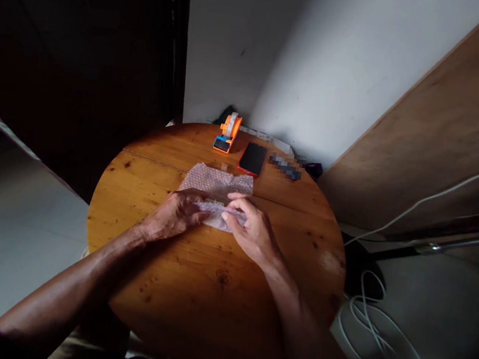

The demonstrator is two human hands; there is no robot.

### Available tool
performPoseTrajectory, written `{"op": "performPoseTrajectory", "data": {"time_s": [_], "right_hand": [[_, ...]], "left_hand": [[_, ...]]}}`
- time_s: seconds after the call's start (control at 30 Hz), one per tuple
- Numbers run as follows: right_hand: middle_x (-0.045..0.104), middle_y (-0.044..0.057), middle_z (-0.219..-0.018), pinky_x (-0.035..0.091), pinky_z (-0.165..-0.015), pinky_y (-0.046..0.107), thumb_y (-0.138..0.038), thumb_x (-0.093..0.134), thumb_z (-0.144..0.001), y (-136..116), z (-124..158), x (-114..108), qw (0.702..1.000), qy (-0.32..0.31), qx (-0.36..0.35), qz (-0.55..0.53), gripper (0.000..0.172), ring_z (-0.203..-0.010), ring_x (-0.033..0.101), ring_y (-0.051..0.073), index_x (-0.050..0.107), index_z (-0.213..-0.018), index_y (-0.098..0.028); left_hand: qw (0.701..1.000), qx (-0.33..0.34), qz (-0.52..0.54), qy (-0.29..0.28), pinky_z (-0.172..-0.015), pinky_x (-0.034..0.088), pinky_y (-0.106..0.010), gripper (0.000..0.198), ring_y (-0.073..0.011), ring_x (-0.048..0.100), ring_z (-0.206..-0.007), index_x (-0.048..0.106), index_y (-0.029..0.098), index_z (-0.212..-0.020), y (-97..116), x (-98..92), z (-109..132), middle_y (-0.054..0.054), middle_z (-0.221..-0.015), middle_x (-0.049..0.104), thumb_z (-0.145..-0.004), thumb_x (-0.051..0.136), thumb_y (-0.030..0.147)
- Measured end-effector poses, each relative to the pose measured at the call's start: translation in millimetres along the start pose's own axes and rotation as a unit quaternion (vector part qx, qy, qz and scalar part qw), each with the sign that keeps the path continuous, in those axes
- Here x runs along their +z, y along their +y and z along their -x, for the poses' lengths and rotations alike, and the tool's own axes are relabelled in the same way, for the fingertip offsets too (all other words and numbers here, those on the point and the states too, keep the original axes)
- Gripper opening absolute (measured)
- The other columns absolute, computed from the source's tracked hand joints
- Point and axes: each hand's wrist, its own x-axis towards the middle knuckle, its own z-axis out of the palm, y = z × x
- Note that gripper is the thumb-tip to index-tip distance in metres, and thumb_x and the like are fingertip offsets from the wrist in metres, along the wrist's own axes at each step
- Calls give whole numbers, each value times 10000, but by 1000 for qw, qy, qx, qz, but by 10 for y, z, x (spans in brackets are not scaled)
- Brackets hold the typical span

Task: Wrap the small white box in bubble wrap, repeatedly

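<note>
Head view looks down on a round, brown wooden table (179, 280) with dark knots and a seam across its top, standing near a white wall (238, 45) that is partly in shadow. Left of the wall the room is very dark; to the right leans or stands a brown, wood-like panel (450, 130), and a loose white cable (364, 317) lies coiled on the floor beside the table. Along the table's far side are an orange and blue tape dispenser (231, 129), a black-screened phone with a red edge (253, 159), and, right of the phone, a dark, pixelated object (285, 166) too obscured to identify. Nearer the person, a translucent, pinkish sheet of bubble wrap (217, 181) lies around the table's middle, its far part flat beyond the hands and its near part folded up between them. The left hand (179, 213) grips the left end of this fold, thumb on the near side and fingers curled over. The right hand (251, 224) pinches the right end between thumb and bent fingers. A small gap separates the two hands; whether anything lies inside the fold cannot be told.
</note>
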Motion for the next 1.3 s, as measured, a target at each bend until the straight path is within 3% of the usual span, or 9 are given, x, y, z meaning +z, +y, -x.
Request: {"op": "performPoseTrajectory", "data": {"time_s": [0.17, 0.33, 0.53, 1.07, 1.3], "right_hand": [[729, 72, -1019, 514, -689, 285, -288, 574, -841, 90, -42, 52, 996, -24, 60, -69, 97, -858, 669, 183, 615, -846, -200], [718, 39, -805, 467, -626, 266, -299, 579, -824, 41, -46, 51, 994, -12, 82, -68, 127, -707, 633, 158, 644, -825, -189], [624, -7, -647, 388, -524, 239, -309, 600, -770, 25, -38, 52, 990, -11, 127, -53, 125, -570, 524, 123, 629, -744, -190], [475, -48, -553, 305, -460, 212, -372, 602, -786, -16, -15, 25, 986, -17, 147, -80, 190, -491, 394, 92, 598, -720, -194], [525, -33, -582, 340, -523, 240, -370, 569, -799, 119, -48, 70, 991, -5, 129, -19, 185, -539, 457, 122, 583, -709, -209]], "left_hand": [[997, -36, 73, -5, -663, 492, -255, 332, -157, 627, -753, 683, 131, -1043, 26, 8, -30, -62, -881, 702, -807, 694, 365], [991, -55, 124, -3, -566, 418, -228, 267, -110, 527, -626, 685, 136, -916, -18, 37, -47, -11, -731, 622, -787, 704, 369], [987, -42, 154, 8, -609, 460, -239, 272, -121, 566, -682, 666, 158, -847, -97, 100, -62, -24, -801, 633, -730, 760, 385], [983, -59, 175, -6, -484, 345, -198, 309, -79, 440, -562, 575, 167, -725, -5, 91, -39, 27, -653, 539, -704, 779, 398], [974, -106, 197, -17, -472, 326, -196, 372, -70, 447, -539, 572, 172, -841, 48, 65, -77, 31, -689, 583, -647, 814, 378]]}}
